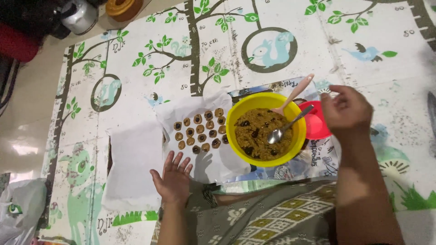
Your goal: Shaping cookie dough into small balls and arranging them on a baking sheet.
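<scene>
- Left hand — fingers spread flat, palm up, empty, beside the white paper.
- Right hand — fingers loosely curled, holding nothing, above the red lid near the yellow bowl.

A bowl of dough sits on the mat with a metal spoon and a plastic spatula resting in it. Left of the bowl, small dough balls lie in rows on a sheet of paper. A second sheet lies further left. Right of the bowl, touching it, sits a small dish. The left hand rests before the dough balls; the right hand hovers over the small dish
</scene>
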